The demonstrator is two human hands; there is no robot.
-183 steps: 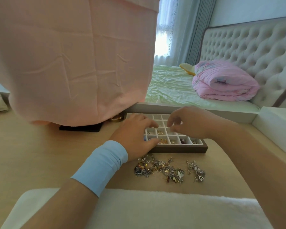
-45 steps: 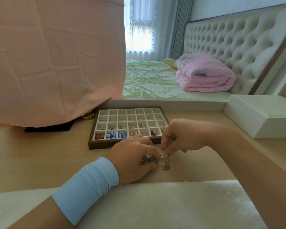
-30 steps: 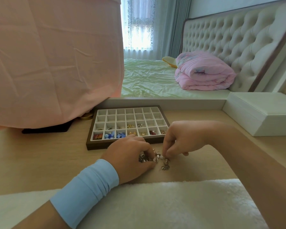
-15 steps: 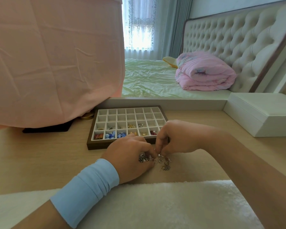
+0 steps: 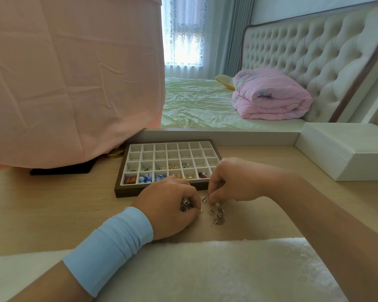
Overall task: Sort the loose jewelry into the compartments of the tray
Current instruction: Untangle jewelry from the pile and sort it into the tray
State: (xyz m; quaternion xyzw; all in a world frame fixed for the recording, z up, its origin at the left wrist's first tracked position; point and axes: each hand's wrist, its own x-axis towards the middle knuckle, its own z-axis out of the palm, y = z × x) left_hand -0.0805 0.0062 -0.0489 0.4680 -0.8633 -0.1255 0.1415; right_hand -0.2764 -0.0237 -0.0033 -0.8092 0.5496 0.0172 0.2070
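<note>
Left hand (image 5: pixel 168 205), pale blue wristband (image 5: pixel 109 238) on the wrist, is lying on the desk (image 5: pixel 52 203) and curling its fingers round a bunch of loose jewelry (image 5: pixel 219 221). The remaining pieces are lying scattered just right of it. Right hand (image 5: pixel 234 179) is hovering over them with fingertips drawn together; cannot tell whether it is pinching one. Tray (image 5: pixel 127 192) is sitting just beyond both hands, with sorted pieces lying in its nearest two rows.

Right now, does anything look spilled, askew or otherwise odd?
Nothing stands out. The tray sits flat, a few loose pieces lie on the desk before it, and the left hand grips a clump.
</note>
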